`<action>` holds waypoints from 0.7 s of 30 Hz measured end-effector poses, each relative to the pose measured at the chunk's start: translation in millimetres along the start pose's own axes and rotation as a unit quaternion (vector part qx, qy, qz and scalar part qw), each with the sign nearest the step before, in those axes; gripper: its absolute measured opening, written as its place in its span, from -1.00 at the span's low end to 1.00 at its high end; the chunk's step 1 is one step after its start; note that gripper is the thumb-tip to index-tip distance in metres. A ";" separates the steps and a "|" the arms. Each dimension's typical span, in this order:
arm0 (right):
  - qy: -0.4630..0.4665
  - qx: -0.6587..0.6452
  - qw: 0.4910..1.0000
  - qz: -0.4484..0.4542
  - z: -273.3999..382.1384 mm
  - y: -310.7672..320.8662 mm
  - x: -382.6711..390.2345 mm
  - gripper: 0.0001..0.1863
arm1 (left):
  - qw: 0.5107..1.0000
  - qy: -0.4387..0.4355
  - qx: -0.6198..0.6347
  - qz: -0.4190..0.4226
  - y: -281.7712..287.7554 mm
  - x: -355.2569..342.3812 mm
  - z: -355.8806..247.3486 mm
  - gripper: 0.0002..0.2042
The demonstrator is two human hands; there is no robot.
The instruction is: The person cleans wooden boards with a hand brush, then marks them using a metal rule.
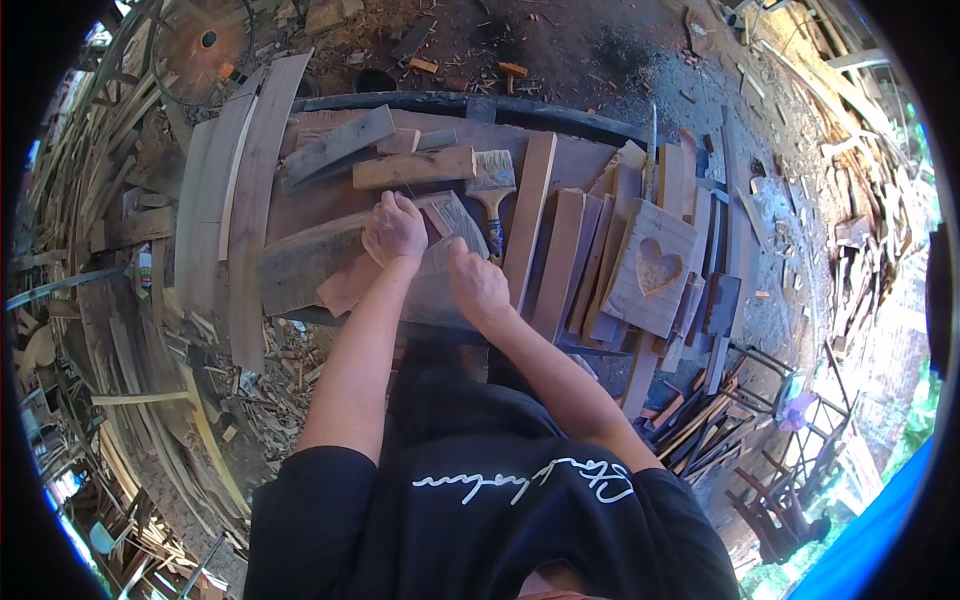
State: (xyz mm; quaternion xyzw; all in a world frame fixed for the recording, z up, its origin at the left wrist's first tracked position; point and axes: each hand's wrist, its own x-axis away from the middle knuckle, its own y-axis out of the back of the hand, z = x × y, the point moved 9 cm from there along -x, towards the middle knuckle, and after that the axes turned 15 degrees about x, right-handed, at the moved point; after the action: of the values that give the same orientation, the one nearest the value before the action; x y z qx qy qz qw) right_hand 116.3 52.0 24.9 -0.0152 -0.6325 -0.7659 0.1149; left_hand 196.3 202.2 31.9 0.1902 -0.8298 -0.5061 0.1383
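Above a broad greyish wooden board (305, 262) on the bench, my left hand (394, 230) is closed in a fist, and what is in it is hidden. Thumb uppermost, my right hand (480, 288) is closed as well, a little nearer and to the right; its contents cannot be made out. A small reddish strip (437, 221) shows between the two hands. Under my left forearm a pinkish-brown flat piece (346, 284) lies on the board. Just beyond my hands are a short wooden block (415, 168) and a wide paintbrush (491, 180) with pale bristles.
Long planks (268, 190) lie at the bench's left. On the right, several wooden strips (560, 260) lie side by side, beneath a board with a heart-shaped recess (650, 270). Grey offcuts (340, 145) lie at the back left. Wood scraps litter the floor (560, 45).
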 end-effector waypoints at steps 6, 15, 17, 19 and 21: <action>0.001 0.039 0.998 0.046 -10.4 13.2 60.8 -0.93 | 1.000 0.017 0.003 0.005 13.3 -0.1 11.8 -0.68; 0.018 0.001 1.000 0.004 -8.0 11.9 48.6 -0.91 | 1.000 0.005 0.012 0.000 6.8 -1.3 10.2 -0.68; 0.017 0.011 1.000 0.018 -11.3 10.0 53.0 -0.91 | 1.000 -0.009 0.024 -0.018 8.0 -3.3 14.6 -0.67; 0.000 0.017 0.999 0.036 -12.1 6.0 49.4 -0.91 | 1.000 -0.006 0.015 -0.007 9.2 -0.9 5.6 -0.69; 0.028 0.000 0.999 -0.023 2.7 11.3 11.8 -0.92 | 1.000 -0.006 0.006 -0.002 8.1 -0.2 -0.9 -0.71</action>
State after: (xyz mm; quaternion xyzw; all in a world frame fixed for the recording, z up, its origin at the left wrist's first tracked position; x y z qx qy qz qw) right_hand 106.7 50.8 38.3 0.0208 -0.6289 -0.7687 0.1145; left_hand 195.4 205.0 39.4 0.1897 -0.8331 -0.5028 0.1309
